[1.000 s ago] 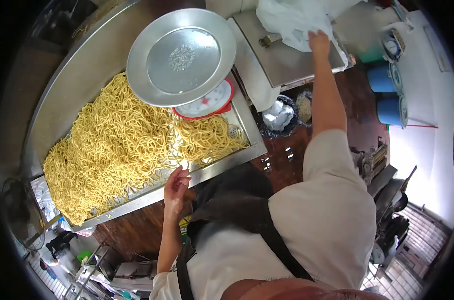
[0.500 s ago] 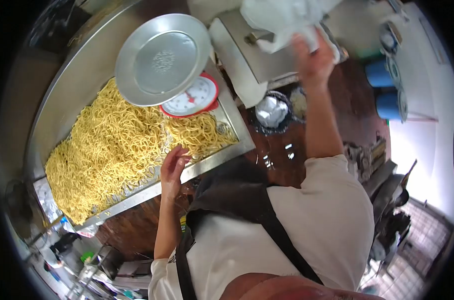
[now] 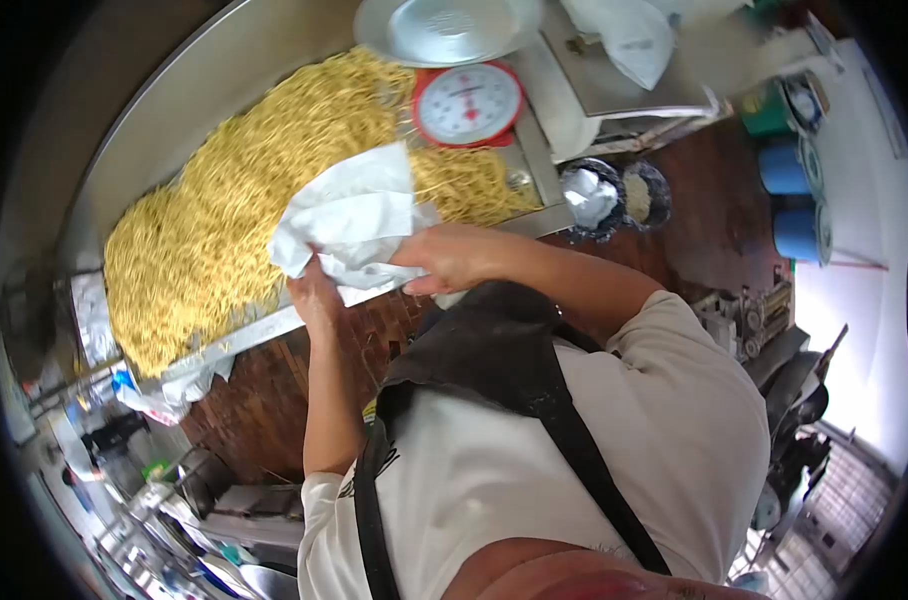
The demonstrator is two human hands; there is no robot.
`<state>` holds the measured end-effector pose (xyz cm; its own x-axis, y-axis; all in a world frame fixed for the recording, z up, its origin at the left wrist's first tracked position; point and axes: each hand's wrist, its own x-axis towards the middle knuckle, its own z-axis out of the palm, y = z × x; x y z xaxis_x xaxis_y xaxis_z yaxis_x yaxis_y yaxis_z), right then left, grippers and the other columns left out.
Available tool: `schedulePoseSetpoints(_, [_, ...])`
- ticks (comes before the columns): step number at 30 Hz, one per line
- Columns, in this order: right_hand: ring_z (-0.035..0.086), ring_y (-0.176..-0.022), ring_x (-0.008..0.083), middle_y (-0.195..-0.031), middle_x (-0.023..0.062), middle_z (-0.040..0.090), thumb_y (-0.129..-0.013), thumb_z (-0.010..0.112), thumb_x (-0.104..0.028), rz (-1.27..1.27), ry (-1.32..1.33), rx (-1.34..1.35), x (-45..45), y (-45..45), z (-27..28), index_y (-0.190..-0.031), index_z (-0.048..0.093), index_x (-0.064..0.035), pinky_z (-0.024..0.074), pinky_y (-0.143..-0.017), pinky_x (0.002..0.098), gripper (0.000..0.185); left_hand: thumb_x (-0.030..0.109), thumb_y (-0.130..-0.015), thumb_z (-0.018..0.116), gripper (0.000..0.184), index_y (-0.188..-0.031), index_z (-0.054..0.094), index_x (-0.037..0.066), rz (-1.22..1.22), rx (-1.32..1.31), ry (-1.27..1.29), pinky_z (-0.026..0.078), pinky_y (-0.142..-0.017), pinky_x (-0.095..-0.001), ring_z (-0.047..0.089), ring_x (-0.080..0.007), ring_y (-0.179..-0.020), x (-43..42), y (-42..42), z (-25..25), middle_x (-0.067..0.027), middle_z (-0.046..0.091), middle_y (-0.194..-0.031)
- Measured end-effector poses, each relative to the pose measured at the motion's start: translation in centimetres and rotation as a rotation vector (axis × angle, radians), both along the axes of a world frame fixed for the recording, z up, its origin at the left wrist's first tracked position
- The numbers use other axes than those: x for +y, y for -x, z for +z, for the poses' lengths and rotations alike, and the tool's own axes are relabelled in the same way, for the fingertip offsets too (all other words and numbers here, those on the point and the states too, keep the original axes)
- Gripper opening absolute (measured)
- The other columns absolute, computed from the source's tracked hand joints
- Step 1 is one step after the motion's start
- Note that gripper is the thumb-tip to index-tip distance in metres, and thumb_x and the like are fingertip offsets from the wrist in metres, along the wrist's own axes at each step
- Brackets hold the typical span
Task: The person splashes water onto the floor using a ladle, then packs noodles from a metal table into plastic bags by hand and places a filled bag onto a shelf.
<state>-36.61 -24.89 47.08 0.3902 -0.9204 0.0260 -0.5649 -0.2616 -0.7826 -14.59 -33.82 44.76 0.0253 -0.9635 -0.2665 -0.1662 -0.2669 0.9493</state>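
Note:
A white plastic bag [image 3: 349, 215] is stretched between my two hands at the front edge of a metal tray [image 3: 274, 322]. My left hand [image 3: 314, 292] grips its lower left edge, and my right hand [image 3: 439, 258] is closed on its right side. Behind the bag spreads a large heap of yellow noodles [image 3: 224, 200], which the bag partly covers from view. Beyond the noodles stands a red dial scale [image 3: 469, 105] with a round metal pan [image 3: 449, 30] on top.
More white bags [image 3: 634, 45] lie on a metal surface [image 3: 614, 85] at the upper right. Two black-lined bins [image 3: 589, 195] stand on the brown floor [image 3: 704, 190] below it. Blue containers [image 3: 799, 170] are by the right wall.
My right hand has come from the pile of white bags at the upper right to the tray, bringing one bag. My left hand, previously empty, now grips it too.

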Motion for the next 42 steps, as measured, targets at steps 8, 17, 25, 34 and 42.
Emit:
schedulePoseSetpoints(8, [0.062,-0.083,0.0234,-0.098,0.0135,0.064,-0.085,0.071,-0.04,-0.06,0.346,-0.187,-6.3,-20.8,0.5,-0.114,0.061,-0.0009,0.0498,-0.074,0.0362,0.049,-0.003,-0.077,0.073,0.061,-0.132,0.046,-0.002,-0.054,0.507,-0.1,0.048,-0.091,-0.0329,0.06,-0.0197,-0.103,5.5,-20.9,4.4,-0.0099,0.062,-0.114])
schedulePoseSetpoints(17, [0.062,-0.077,0.022,-0.094,0.01,0.069,-0.084,0.071,-0.017,-0.054,0.205,-0.201,-9.9,-32.5,2.8,-0.108,0.064,-0.0053,0.0493,-0.071,0.0329,0.028,0.018,-0.098,0.052,0.027,-0.11,0.058,-0.005,0.345,0.313,0.066,0.054,-0.075,-0.0324,0.065,-0.0164,-0.082,4.3,-38.1,0.0,-0.011,0.066,-0.101])
schedulePoseSetpoints(25, [0.062,-0.092,0.0324,-0.097,0.017,0.065,-0.082,0.064,-0.015,0.018,0.094,0.176,-17.5,-33.0,1.0,-0.102,0.065,-0.0021,0.0489,-0.083,0.0377,0.023,0.024,-0.1,0.051,0.035,-0.119,0.055,-0.004,0.288,0.41,-0.052,0.052,-0.08,-0.033,0.064,-0.0176,-0.086,0.7,-42.6,0.0,-0.0121,0.066,-0.103])
schedulePoseSetpoints(34, [0.054,-0.11,0.0379,-0.116,0.0209,0.058,-0.079,0.074,-0.036,0.214,0.399,-0.147,-19.1,-48.0,0.8,-0.126,0.052,0.0008,0.0428,-0.094,0.0455,0.064,0.022,-0.098,0.055,0.031,-0.117,0.057,-0.003,0.236,0.239,-0.073,0.051,-0.075,-0.0286,0.064,-0.0144,-0.082,-4.8,-44.0,1.1,-0.0087,0.067,-0.098])
schedulePoseSetpoints(42, [0.063,-0.086,0.0344,-0.095,0.0159,0.067,-0.085,0.068,-0.015,0.293,0.169,-0.249,-26.0,-51.8,-1.1,-0.114,0.063,-0.0031,0.051,-0.077,0.0404,0.032,0.012,-0.092,0.064,0.016,-0.102,0.065,-0.001,0.352,0.412,-0.097,0.046,-0.059,-0.0223,0.058,-0.005,-0.07,-11.0,-47.0,0.4,-0.0026,0.067,-0.084])
